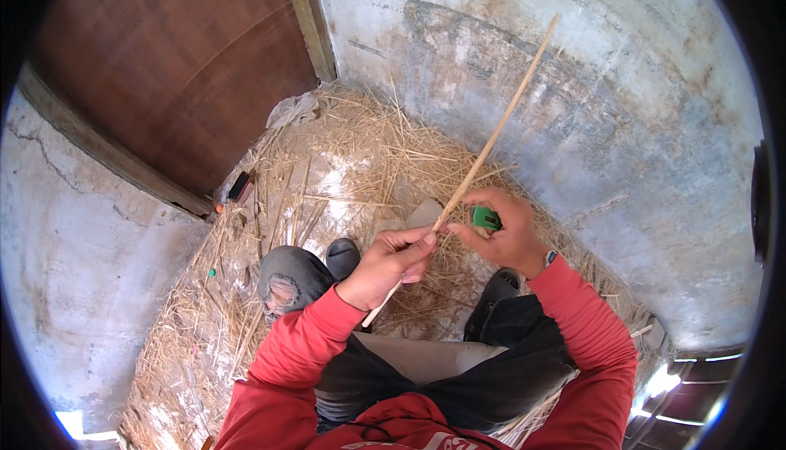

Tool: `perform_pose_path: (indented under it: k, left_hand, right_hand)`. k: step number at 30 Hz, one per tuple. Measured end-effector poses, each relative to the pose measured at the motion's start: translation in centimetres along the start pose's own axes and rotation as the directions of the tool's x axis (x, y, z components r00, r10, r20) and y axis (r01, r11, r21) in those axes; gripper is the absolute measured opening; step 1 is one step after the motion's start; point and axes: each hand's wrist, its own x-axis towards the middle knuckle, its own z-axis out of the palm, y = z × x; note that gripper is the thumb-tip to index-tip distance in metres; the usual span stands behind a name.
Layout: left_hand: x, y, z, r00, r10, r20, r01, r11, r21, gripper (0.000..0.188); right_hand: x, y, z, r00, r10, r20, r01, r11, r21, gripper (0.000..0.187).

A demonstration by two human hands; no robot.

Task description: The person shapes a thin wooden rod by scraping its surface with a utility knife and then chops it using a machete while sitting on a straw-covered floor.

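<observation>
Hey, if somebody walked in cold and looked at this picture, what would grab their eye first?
Probably the long pale stick running diagonally up the middle, pinched by the left hand low down while the right hand beside it grips a small green tool. Next, the bright red sleeves coming in from the lower edge. Beneath it all, loose straw covers the floor between a brown wooden door and a stained grey wall.

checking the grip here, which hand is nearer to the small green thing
Right. The right hand holds the small green thing in its fingers, against the thin stick. The left hand is off to its left, lower down, gripping the stick and not touching the green thing.
</observation>
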Motion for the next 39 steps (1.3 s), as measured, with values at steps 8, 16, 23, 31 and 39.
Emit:
perform_pose_path:
  k: [8, 16, 23, 31, 39]
  left_hand:
    - [0.4, -0.9, 0.1, 1.000, 0.025, -0.005, -0.023, 0.982, 0.187, 0.033]
    - [0.2, -0.8, 0.1, 0.998, -0.020, 0.058, 0.011, 0.989, 0.151, 0.038]
    - [-0.1, -1.1, -0.4, 0.988, -0.048, 0.147, 0.032, 0.993, 0.113, 0.039]
    - [-2.7, -1.2, 2.4, 0.899, 0.271, 0.344, -0.250, 0.963, -0.104, 0.061]
    - [-5.3, -0.9, 4.4, 0.548, 0.834, 0.059, -0.656, 0.385, 0.649, 0.040]
  right_hand:
    - [-0.5, 2.6, 0.7, 0.994, -0.005, 0.109, -0.001, 0.999, 0.052, 0.024]
    - [-0.1, 2.1, 0.4, 0.921, 0.367, -0.132, -0.325, 0.908, 0.264, 0.014]
    - [0.9, 3.3, -5.0, 0.596, 0.767, -0.238, -0.637, 0.631, 0.442, 0.033]
    - [-1.0, 2.0, -3.5, 0.576, 0.796, 0.188, -0.497, 0.158, 0.854, 0.038]
    - [-2.5, 0.9, -2.3, 0.487, 0.838, 0.245, -0.598, 0.116, 0.793, 0.048]
